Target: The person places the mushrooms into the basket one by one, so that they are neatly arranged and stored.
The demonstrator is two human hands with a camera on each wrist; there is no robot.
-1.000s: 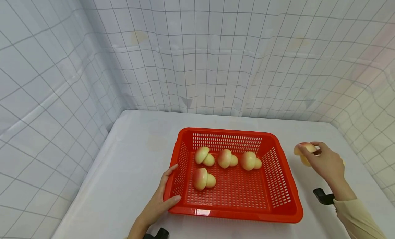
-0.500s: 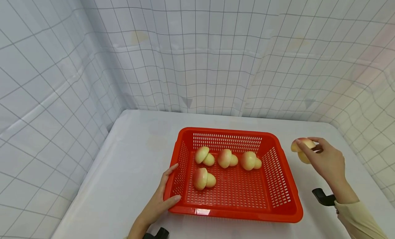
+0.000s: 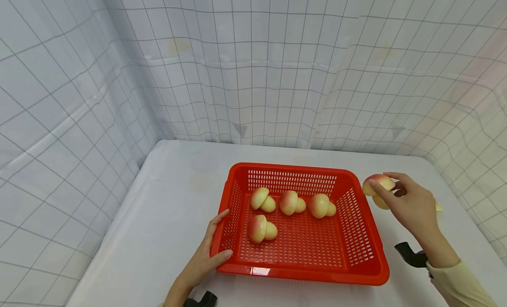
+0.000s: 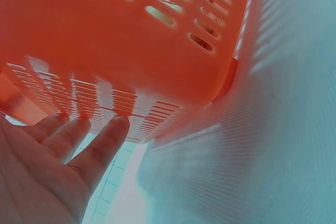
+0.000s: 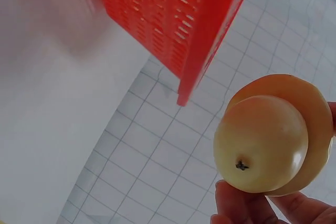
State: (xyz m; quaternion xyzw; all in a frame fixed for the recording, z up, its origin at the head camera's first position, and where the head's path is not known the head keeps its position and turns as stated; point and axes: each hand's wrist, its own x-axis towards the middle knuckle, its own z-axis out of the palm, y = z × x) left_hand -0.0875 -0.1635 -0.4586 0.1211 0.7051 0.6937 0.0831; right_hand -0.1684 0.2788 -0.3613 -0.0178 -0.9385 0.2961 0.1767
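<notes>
A red plastic basket (image 3: 305,276) stands on the white table with several toy mushrooms inside, among them a mushroom (image 3: 263,229) at the front left and a mushroom (image 3: 292,203) at the back middle. At the basket's left side my left hand (image 3: 203,258) rests with thumb and index fingertip over the rim; in the left wrist view its straight fingers (image 4: 100,150) lie against the slotted outer wall. Just off the basket's right rim my right hand (image 3: 413,205) pinches another toy mushroom (image 3: 378,183), red-and-yellow cap up. The right wrist view shows its round stem end (image 5: 260,145).
Something pale yellow (image 3: 439,207) lies right of my right hand, mostly hidden behind it. White grid-patterned cloth (image 3: 277,78) hangs behind the table and along both sides. The basket's raised right rim (image 3: 370,227) is between the held mushroom and the basket's inside.
My right hand has moved left and slightly up with the mushroom, closer to the basket's right rim. My left hand and the basket stay put.
</notes>
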